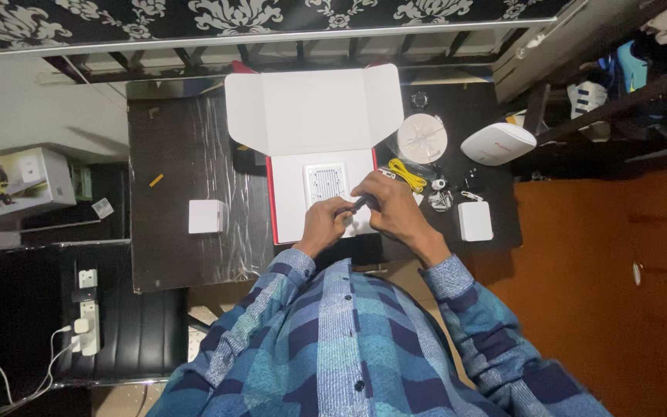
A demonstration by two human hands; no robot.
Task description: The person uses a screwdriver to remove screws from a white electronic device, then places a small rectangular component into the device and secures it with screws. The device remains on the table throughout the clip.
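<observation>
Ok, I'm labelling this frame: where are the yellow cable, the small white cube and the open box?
yellow cable (406,174), head view, on the middle of the coil.
white cube (205,216), head view, on its top face.
open box (314,108), head view, on the raised lid's inside.

Blue plaid shirt (364,347), buttoned, cuffed sleeves

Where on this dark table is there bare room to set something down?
Bare tabletop lies left of the open white box, around the small white cube. Right of the box it is crowded: round white disc, yellow cable, oval white device, small parts.
</observation>
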